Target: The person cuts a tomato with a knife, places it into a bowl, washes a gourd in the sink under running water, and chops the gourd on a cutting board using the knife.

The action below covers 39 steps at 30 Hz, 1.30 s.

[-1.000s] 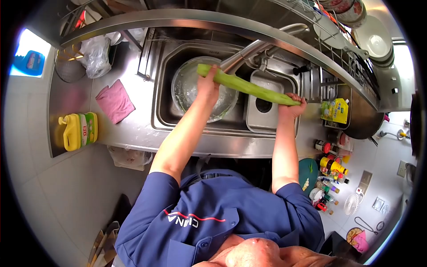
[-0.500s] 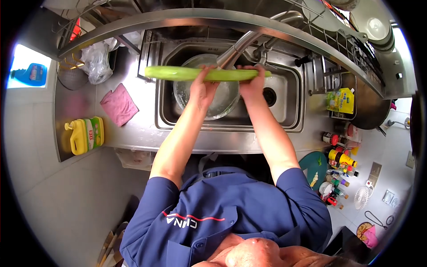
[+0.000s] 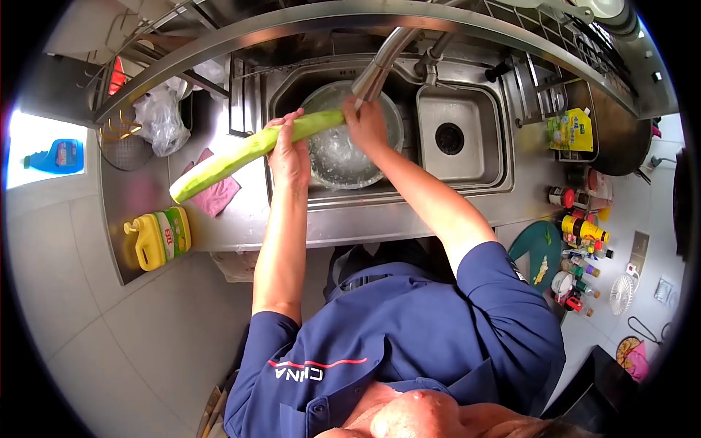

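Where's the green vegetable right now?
Head view, left of centre: the green vegetable slants across the left edge of the sink, left hand gripping it, right hand at its end by the faucet.

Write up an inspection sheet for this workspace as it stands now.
Surface: steel counter with a two-basin sink.
Job's things: long green vegetable, one end by the faucet; round bowl in the larger basin.
Clutter: pink cloth, yellow jug, plastic bag at left; bottles at right.
Hands: left hand grips the vegetable partway along; right hand at its faucet end, grip unclear.
Cables: dark looped cord, far right.
Surroundings: metal rack above the sink.
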Available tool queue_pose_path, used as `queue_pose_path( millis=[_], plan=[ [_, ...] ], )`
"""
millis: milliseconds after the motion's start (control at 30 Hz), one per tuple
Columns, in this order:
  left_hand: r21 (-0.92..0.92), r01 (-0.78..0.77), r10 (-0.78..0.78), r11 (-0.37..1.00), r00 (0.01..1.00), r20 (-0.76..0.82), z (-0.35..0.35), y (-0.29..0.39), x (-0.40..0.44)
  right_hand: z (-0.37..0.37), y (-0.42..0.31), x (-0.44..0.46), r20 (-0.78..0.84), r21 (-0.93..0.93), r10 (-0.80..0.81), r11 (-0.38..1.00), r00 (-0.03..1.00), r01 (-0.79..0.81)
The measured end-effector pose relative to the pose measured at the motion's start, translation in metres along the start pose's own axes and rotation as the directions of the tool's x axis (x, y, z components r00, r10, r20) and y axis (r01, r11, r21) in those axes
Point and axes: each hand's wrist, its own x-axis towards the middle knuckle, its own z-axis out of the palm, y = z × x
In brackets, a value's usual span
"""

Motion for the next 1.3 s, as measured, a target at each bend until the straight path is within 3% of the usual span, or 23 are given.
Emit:
queue_pose_path(
  millis=[33,67,133,167,233,300,367,467,567,633,700,767,833,900,967,1000,1067,1100,1133,1167,1200,1267,1300],
  plan=[
    [0.031,-0.014,0.013,0.999,0.999,0.033,0.001,0.001,0.001,-0.005,0.0,-0.003,0.068,-0.178,-0.262,0.946,0.963,0.27],
    [0.026,-0.001,0.0,1.0,0.999,0.042,0.004,-0.001,-0.001,-0.016,-0.018,-0.004,0.07,-0.18,-0.269,0.944,0.961,0.277],
    [0.072,0.001,-0.005,0.997,0.999,0.053,0.009,-0.012,-0.002,-0.038,-0.048,-0.007,0.185,-0.014,-0.47,0.877,0.863,0.48],
    [0.123,0.005,-0.013,0.992,0.998,0.065,0.012,-0.019,-0.005,-0.038,-0.047,-0.007,0.187,-0.016,-0.468,0.877,0.863,0.479],
    [0.188,0.031,-0.058,0.982,0.988,0.142,0.021,-0.031,-0.013,-0.036,-0.045,-0.001,0.475,-0.061,-0.176,0.971,0.862,0.232],
    [0.08,0.123,-0.128,0.989,0.99,0.064,0.028,-0.032,-0.019,-0.034,-0.029,0.007,0.446,-0.086,-0.159,0.972,0.881,0.219],
    [-0.025,0.134,-0.134,0.991,0.991,0.001,0.026,-0.02,-0.01,-0.049,-0.01,0.011,0.475,-0.265,-0.18,0.904,0.861,0.335],
    [-0.133,0.163,-0.179,0.978,0.977,-0.115,0.025,-0.004,0.005,-0.081,0.006,0.018,0.446,-0.389,-0.063,0.884,0.893,0.257],
    [-0.198,0.187,-0.218,0.962,0.965,-0.149,0.026,-0.018,0.006,-0.106,0.004,0.02,0.489,-0.357,-0.092,0.886,0.867,0.296],
    [-0.164,0.25,-0.273,0.954,0.953,-0.135,0.035,-0.037,0.002,-0.11,-0.005,0.013,0.513,-0.334,-0.093,0.894,0.853,0.299],
    [-0.058,0.34,-0.337,0.939,0.94,0.057,0.023,-0.075,0.004,-0.119,-0.022,0.009,0.542,-0.307,-0.111,0.897,0.833,0.319],
    [0.093,0.37,-0.378,0.924,0.922,0.088,0.045,-0.092,-0.01,-0.131,-0.041,0.005,0.534,-0.35,-0.018,0.905,0.845,0.241],
    [0.055,0.374,-0.378,0.926,0.922,0.085,0.068,-0.093,-0.016,-0.149,-0.033,0.002,0.565,-0.397,0.033,0.887,0.824,0.237],
    [0.015,0.379,-0.379,0.925,0.922,0.083,0.076,-0.094,-0.008,-0.168,-0.026,-0.002,0.523,-0.496,0.18,0.859,0.833,0.126],
    [0.096,0.346,-0.347,0.933,0.938,-0.007,0.078,-0.1,0.006,-0.18,-0.026,-0.005,0.538,-0.522,0.186,0.839,0.822,0.152],
    [0.087,0.34,-0.341,0.936,0.94,-0.007,0.079,-0.104,0.007,-0.183,-0.027,-0.003,0.544,-0.544,0.194,0.822,0.817,0.166],
    [0.047,0.304,-0.293,0.952,0.943,-0.161,0.086,-0.106,0.005,-0.184,-0.038,0.005,0.563,-0.575,0.232,0.799,0.794,0.175],
    [0.048,0.302,-0.291,0.952,0.943,-0.162,0.088,-0.111,0.0,-0.181,-0.043,0.006,0.576,-0.605,0.277,0.778,0.769,0.173],
    [0.11,0.394,-0.387,0.913,0.919,-0.081,0.086,-0.122,-0.006,-0.174,-0.043,0.007,0.576,-0.603,0.275,0.779,0.769,0.173],
    [0.181,0.475,-0.482,0.861,0.876,-0.007,0.084,-0.128,-0.011,-0.166,-0.043,0.007,0.553,-0.581,0.246,0.799,0.796,0.157],
    [0.184,0.475,-0.482,0.86,0.876,-0.007,0.08,-0.132,-0.013,-0.159,-0.045,0.008,0.527,-0.558,0.216,0.818,0.822,0.142],
    [0.001,0.49,-0.49,0.872,0.871,-0.046,0.079,-0.137,-0.019,-0.153,-0.061,0.012,0.542,-0.532,0.212,0.836,0.813,0.137],
    [0.009,0.503,-0.502,0.864,0.864,-0.043,0.073,-0.133,-0.017,-0.152,-0.067,0.011,0.557,-0.509,0.211,0.851,0.803,0.13]
  ],
)
